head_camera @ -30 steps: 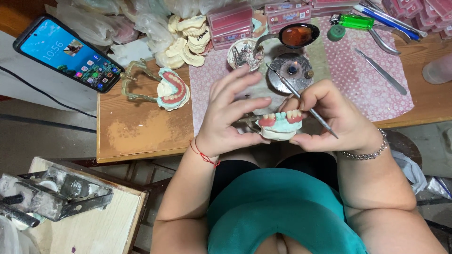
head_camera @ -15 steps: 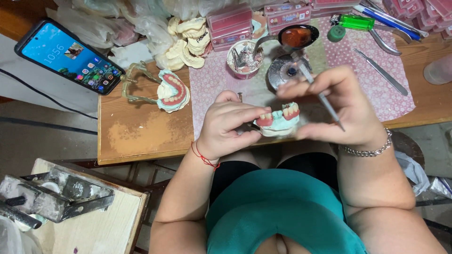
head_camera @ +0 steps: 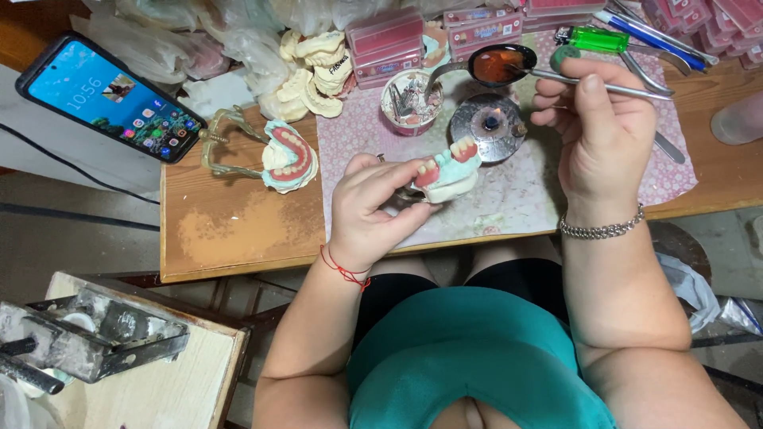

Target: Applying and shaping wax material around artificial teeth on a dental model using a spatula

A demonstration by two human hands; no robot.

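Left hand [head_camera: 369, 210] fingers pinch the denture model [head_camera: 447, 171] mid-frame; right hand [head_camera: 594, 119] fingers grip a metal spatula [head_camera: 592, 83], best dipped gently into the wax spoon [head_camera: 497, 65].

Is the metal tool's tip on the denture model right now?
No: the right hand holds the metal tool at the spoon, away from the denture model.

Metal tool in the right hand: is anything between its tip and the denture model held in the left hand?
The small burner sits on the mat roughly between them. The metal tool in the right hand has its tip at the spoon; the left hand holds the denture model nearer the body.
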